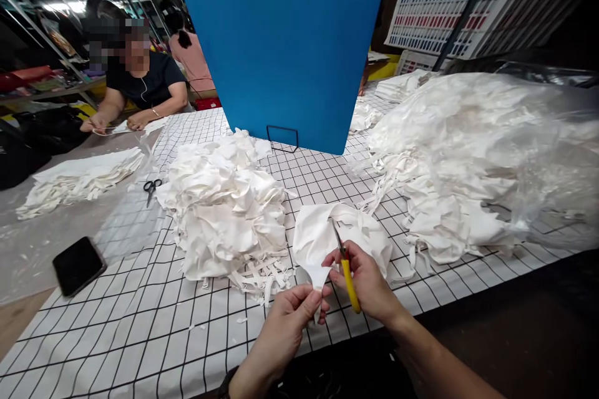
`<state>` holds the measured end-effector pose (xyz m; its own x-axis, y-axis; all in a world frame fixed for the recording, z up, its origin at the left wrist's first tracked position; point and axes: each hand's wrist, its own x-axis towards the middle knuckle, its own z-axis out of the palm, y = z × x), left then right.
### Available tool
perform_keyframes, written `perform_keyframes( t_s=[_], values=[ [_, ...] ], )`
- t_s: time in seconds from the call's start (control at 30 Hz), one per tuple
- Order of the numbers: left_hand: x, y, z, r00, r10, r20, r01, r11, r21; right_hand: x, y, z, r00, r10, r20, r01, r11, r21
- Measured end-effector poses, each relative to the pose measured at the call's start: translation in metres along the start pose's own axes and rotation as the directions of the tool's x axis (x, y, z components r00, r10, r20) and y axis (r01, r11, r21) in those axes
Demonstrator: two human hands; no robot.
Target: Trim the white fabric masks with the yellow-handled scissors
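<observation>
Near the table's front edge, my left hand (pixel 297 315) pinches the narrow end of a white cloth piece (pixel 314 237). The rest of that piece spreads over the checked tablecloth beyond my hands. My right hand (pixel 367 277) is closed around a small pair of scissors (pixel 349 274) with a yellow handle, its dark blades pointing up and away from me. The fingertips of my right hand also touch the cloth's edge. Just left of the piece lies a heap of white cloth pieces (pixel 224 212) with straps trailing toward me.
A tall blue board (pixel 290 43) stands at the back in a black wire holder. White cloth under clear plastic (pixel 468 131) covers the right side. Black scissors (pixel 151 189), a phone (pixel 79 266) and stacked cloth (pixel 84 177) lie left. A co-worker (pixel 145 87) sits far left. White crates (pixel 440 6) stand back right.
</observation>
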<state>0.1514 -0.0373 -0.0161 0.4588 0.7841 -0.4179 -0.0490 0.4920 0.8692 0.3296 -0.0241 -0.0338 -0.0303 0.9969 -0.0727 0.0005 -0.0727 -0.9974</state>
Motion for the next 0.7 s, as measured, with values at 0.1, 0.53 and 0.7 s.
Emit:
perform_keyframes(
  t_s=[0.1,0.53,0.7],
  values=[
    [0.003,-0.001,0.002,0.996,0.067,-0.058,-0.064,0.996,0.058,0.001,-0.004,-0.005,0.998,-0.04,-0.053,0.035,0.996,-0.087],
    [0.029,-0.012,0.013,0.952,0.295,-0.076,-0.298,0.954,-0.025,-0.007,-0.007,-0.028,0.992,0.127,0.012,-0.124,0.981,-0.147],
    [0.028,-0.008,0.009,0.933,0.346,-0.097,-0.332,0.933,0.137,-0.024,-0.04,-0.051,0.985,0.175,0.013,-0.126,0.755,-0.643]
  ],
)
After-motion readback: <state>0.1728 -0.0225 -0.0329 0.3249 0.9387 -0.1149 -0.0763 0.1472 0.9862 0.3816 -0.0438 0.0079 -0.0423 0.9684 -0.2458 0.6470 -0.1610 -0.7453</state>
